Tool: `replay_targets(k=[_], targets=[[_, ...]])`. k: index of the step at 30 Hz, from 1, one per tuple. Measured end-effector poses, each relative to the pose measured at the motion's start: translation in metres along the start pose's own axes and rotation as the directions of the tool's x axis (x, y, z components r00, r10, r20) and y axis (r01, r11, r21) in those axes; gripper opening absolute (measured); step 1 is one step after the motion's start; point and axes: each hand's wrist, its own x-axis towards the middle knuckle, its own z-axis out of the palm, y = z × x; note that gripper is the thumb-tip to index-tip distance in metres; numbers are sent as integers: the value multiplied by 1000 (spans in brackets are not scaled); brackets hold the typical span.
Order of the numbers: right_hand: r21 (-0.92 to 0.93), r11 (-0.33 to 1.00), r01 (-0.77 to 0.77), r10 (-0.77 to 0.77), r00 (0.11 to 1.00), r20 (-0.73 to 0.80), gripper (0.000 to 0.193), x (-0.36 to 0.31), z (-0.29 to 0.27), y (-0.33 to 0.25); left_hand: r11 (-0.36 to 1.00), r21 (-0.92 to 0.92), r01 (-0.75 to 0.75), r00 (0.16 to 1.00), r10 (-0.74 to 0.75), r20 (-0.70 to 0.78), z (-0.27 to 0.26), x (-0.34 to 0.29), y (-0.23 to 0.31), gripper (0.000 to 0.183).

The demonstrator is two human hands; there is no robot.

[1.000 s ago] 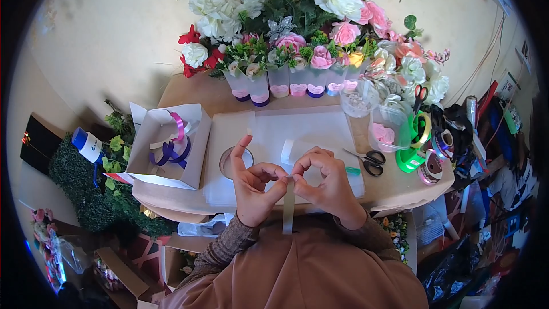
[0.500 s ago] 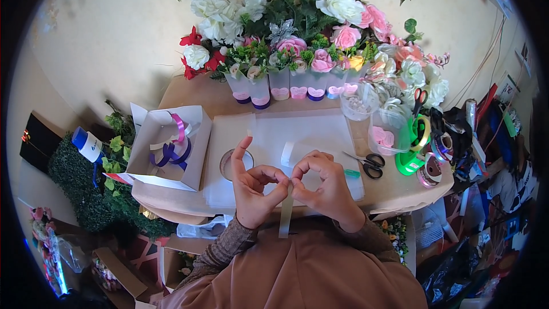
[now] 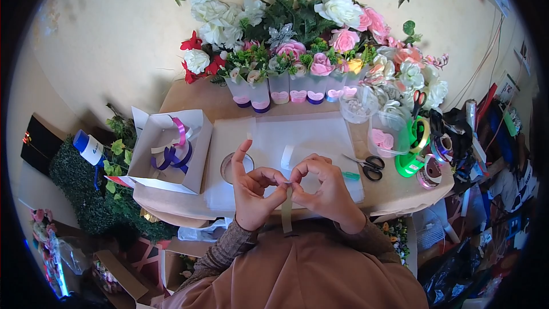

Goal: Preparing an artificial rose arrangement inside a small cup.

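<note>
Head view shows both hands low in the middle of the frame, the left hand (image 3: 251, 190) and the right hand (image 3: 325, 190) meeting fingertip to fingertip and pinching a pale ribbon strip (image 3: 286, 214) whose loose end hangs down toward the person's lap, over the white paper sheet (image 3: 297, 137) on the tabletop (image 3: 189, 98). The step in hand looks like folding or looping the strip; the next move would call for a steady pinch, with the scissors (image 3: 369, 165) lying just right of the hands.
</note>
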Motion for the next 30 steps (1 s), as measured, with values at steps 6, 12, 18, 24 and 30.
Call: replay_targets(k=[6, 12, 18, 24, 30], targets=[[-3, 1000, -10, 10, 1000, 5, 11, 1, 0, -1, 1000, 20, 6, 1000, -6, 0, -1, 0, 0, 88], [-3, 1000, -21, 21, 1000, 13, 11, 0, -1, -2, 1000, -8, 6, 1000, -6, 1, 0, -1, 0, 88], [80, 996, -50, 52, 998, -22, 12, -2, -2, 4, 998, -52, 33, 999, -31, 40, 2, -1, -1, 87], [87, 995, -44, 53, 993, -107, 11, 1, -2, -1, 979, -196, 63, 996, -75, -55, 6, 1, 2, 81], [-297, 939, 172, -223, 964, -146, 17, 1, -6, -8, 973, -212, 92, 995, -100, -27, 1, 3, -1, 79]])
